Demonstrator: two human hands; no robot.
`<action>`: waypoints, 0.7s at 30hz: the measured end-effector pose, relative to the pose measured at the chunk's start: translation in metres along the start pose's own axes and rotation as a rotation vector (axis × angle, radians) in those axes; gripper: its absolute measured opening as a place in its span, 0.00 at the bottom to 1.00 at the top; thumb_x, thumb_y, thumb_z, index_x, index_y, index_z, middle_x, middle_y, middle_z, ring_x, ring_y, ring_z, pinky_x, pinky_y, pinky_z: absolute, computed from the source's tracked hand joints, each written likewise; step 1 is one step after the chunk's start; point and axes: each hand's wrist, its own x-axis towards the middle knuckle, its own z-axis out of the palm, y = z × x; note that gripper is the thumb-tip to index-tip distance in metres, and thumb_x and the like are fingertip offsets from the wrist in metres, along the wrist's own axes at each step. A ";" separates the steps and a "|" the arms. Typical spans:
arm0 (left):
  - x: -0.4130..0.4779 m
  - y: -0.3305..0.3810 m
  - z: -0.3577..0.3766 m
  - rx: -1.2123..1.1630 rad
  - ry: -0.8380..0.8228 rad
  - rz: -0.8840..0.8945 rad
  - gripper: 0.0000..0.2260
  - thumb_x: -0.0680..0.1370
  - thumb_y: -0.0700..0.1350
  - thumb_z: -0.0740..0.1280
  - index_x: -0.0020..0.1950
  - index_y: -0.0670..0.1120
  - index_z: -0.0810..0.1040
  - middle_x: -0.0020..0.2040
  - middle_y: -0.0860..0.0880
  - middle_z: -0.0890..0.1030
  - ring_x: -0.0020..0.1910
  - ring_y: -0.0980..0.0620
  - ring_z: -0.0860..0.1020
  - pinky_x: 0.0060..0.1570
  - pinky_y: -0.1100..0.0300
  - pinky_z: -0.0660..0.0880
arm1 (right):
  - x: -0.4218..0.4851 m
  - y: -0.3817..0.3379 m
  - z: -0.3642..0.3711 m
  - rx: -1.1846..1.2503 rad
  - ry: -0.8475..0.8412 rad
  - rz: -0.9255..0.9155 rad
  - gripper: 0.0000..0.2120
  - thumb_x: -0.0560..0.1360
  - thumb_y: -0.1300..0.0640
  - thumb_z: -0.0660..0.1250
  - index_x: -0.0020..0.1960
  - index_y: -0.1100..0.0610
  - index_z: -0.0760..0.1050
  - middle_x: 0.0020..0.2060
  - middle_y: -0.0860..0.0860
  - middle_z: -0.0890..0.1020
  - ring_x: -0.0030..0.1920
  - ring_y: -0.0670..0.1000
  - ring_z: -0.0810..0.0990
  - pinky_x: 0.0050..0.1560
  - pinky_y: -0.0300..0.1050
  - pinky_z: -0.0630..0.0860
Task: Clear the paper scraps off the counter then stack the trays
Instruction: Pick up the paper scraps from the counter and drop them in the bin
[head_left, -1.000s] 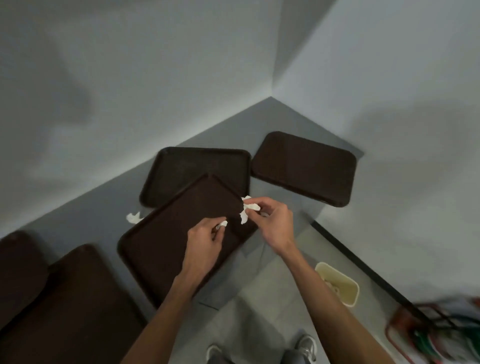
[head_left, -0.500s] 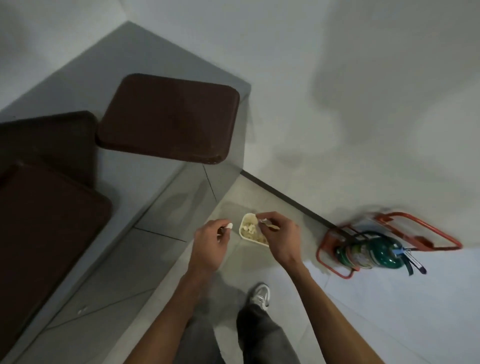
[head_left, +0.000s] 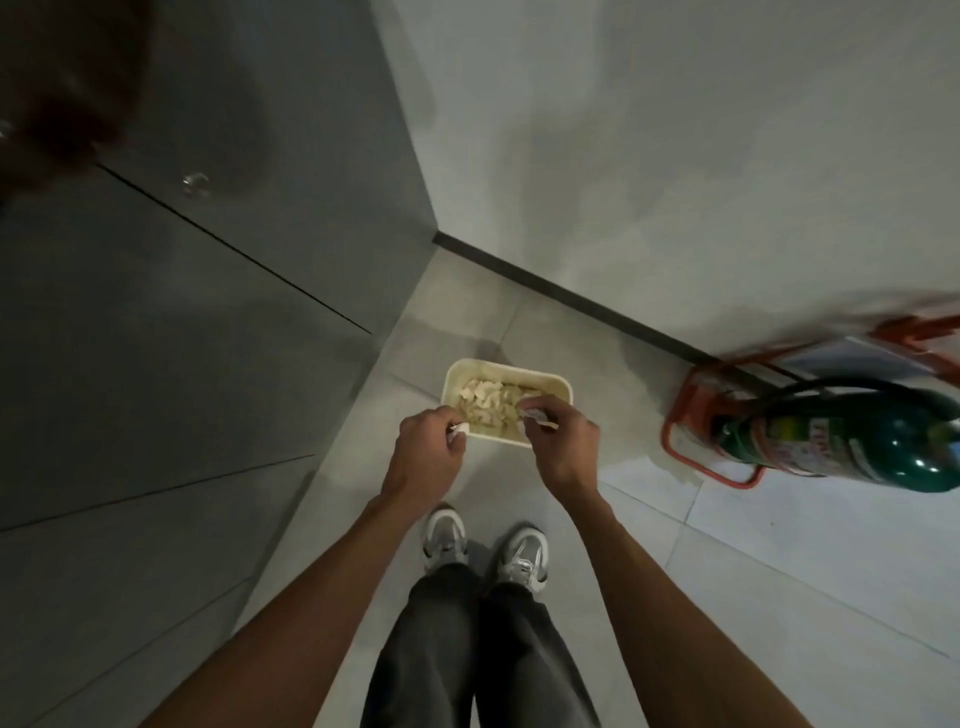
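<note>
- Both hands have come down from the counter top to floor level: the left hand (head_left: 423, 457) and right hand (head_left: 563, 447) now hang over the cream tub (head_left: 506, 370), and the view has swung off the trays.
- Left grip: thumb and forefinger pinch a small white scrap (head_left: 460, 429), held at the tub's near-left rim.
- Right grip: the fingertips pinch a second scrap (head_left: 532, 413), directly above the tub's contents.
- Container: the tub stands on the floor tiles just beside the cabinet front (head_left: 208, 260). It holds a loose heap of discarded scraps (head_left: 488, 400) that lies below the rim.
- Step in hand, by judgement: disposal of scraps, with neither scrap released yet.
- Next move calls for opening both pinches over the tub. The left hand should first shift further in, or its scrap may fall outside.
- Trays: only a blurred dark tray edge (head_left: 67, 78) shows at upper left. Whether scraps remain on the counter cannot be told.
</note>
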 end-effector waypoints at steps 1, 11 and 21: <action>0.017 -0.009 0.018 0.028 -0.021 0.012 0.07 0.78 0.44 0.69 0.55 0.46 0.84 0.47 0.46 0.85 0.47 0.45 0.83 0.49 0.51 0.81 | 0.013 0.014 0.013 -0.015 -0.005 0.002 0.14 0.74 0.64 0.73 0.52 0.47 0.87 0.50 0.46 0.88 0.47 0.41 0.84 0.49 0.27 0.76; 0.119 -0.056 0.117 0.212 -0.238 -0.002 0.16 0.80 0.42 0.68 0.68 0.48 0.78 0.64 0.43 0.80 0.63 0.41 0.79 0.63 0.51 0.77 | 0.092 0.092 0.088 -0.255 -0.123 -0.056 0.21 0.71 0.70 0.67 0.57 0.52 0.85 0.57 0.51 0.87 0.54 0.53 0.83 0.57 0.41 0.77; 0.061 -0.031 0.029 0.210 -0.188 -0.001 0.20 0.82 0.44 0.66 0.74 0.51 0.70 0.67 0.45 0.75 0.66 0.41 0.76 0.62 0.46 0.76 | 0.022 0.017 0.039 -0.212 -0.122 -0.046 0.17 0.76 0.67 0.67 0.61 0.53 0.84 0.62 0.55 0.84 0.61 0.58 0.82 0.62 0.42 0.76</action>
